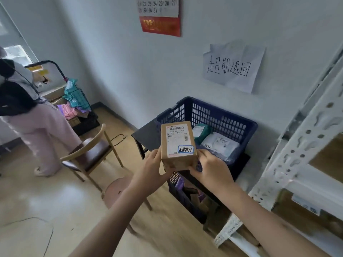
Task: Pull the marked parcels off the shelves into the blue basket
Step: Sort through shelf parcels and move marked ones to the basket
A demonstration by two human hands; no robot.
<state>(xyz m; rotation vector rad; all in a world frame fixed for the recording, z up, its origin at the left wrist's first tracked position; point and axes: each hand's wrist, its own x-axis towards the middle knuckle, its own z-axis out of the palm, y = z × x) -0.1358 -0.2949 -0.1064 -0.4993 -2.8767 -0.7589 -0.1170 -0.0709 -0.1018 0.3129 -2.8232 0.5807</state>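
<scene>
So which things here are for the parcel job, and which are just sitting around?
For the job:
small brown cardboard parcel with its blue-circled mark, held by left hand and right hand
dark blue plastic basket

Just there:
wooden chair
round pink stool
wall calendar

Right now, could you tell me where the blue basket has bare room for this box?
The blue basket looks bare along its back mesh wall, behind the green parcel and white parcel. The near right is crowded by those parcels. Both hands hold the cardboard box at the near rim.
</scene>
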